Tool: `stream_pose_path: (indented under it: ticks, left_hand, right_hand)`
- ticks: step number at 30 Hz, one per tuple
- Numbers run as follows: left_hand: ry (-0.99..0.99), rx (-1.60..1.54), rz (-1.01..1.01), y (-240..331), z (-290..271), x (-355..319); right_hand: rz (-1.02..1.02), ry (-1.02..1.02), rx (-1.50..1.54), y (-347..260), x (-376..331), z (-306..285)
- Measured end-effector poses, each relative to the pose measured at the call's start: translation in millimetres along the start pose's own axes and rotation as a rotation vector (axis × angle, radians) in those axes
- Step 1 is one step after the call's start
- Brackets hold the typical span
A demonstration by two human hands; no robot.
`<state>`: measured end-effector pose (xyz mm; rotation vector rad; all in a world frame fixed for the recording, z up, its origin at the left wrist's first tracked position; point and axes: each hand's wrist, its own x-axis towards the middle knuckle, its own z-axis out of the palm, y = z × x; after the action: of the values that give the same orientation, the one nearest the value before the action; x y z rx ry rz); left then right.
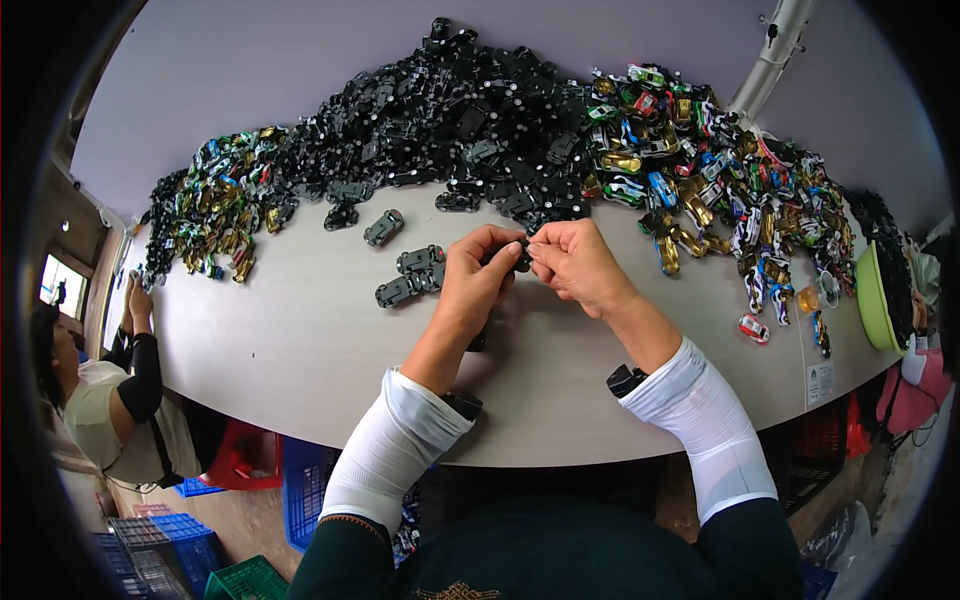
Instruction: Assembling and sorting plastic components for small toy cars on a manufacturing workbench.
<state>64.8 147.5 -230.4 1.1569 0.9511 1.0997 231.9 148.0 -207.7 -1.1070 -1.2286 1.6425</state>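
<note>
Both hands meet above the middle of the pale worktop (pixel 300 340). The left hand (pixel 478 275) and the right hand (pixel 580 265) each pinch one small black toy-car part (pixel 522 258) between their fingertips, grip clenched on it. Three assembled dark toy cars (pixel 412 273) lie just left of the hands. A heap of black parts (pixel 470 120) lies beyond, with coloured toy cars (pixel 720 190) to its right.

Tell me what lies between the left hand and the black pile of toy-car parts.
In the head view, three dark toy-car chassis lie on the table between the left hand and the black pile.
</note>
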Motion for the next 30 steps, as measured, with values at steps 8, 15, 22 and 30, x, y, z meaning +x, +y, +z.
stream_pose_path:
  ticks: [8, 15, 22, 30]
  left_hand:
    - [-0.021, 0.062, 0.004, 1.2, 3.2, 0.2]
    - [-0.086, 0.133, 0.006, 3.0, 0.8, 1.7]
    - [0.078, -0.123, 0.07, -8.2, -14.6, 11.3]
    - [-0.111, -0.117, 0.058, -0.5, -3.9, 1.9]
  right_hand:
    - [-0.318, 0.072, -0.462, 15.1, 8.3, -1.9]
    - [-0.187, 0.084, -0.45, -6.4, 4.6, -9.0]
    - [-0.115, -0.108, -0.43, -9.6, 0.5, -2.9]
    - [0.023, -0.078, 0.066, -19.3, -4.7, -8.3]
